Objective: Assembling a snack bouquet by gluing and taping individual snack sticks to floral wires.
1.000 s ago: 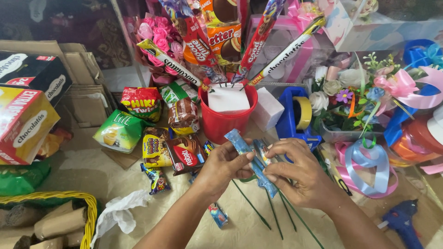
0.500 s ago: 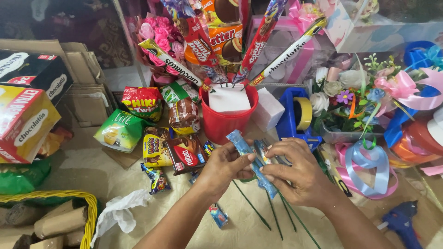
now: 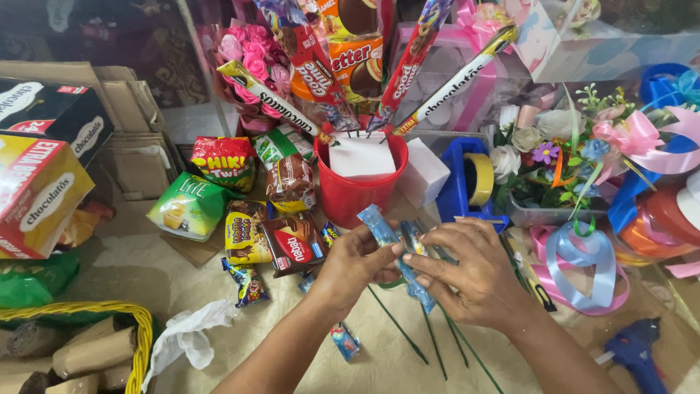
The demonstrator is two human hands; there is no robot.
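Left hand (image 3: 357, 264) and right hand (image 3: 467, 273) meet mid-frame over worktop, fingers of both clamped on long blue foil snack packet (image 3: 394, 246), held tilted against thin green wire stems (image 3: 430, 343), apparently for binding. Red plastic bucket (image 3: 350, 191) with white foam block stands just behind, packets on sticks upright.

two bare forearms enter from the bottom edge. no sleeves visible on either, no gloves. left hand (image 3: 355, 264) and right hand (image 3: 470, 276) both bare: no rings, no watch, no bands seen at the wrists. nails short, unpainted as far as can be told. nothing else of the body in view.
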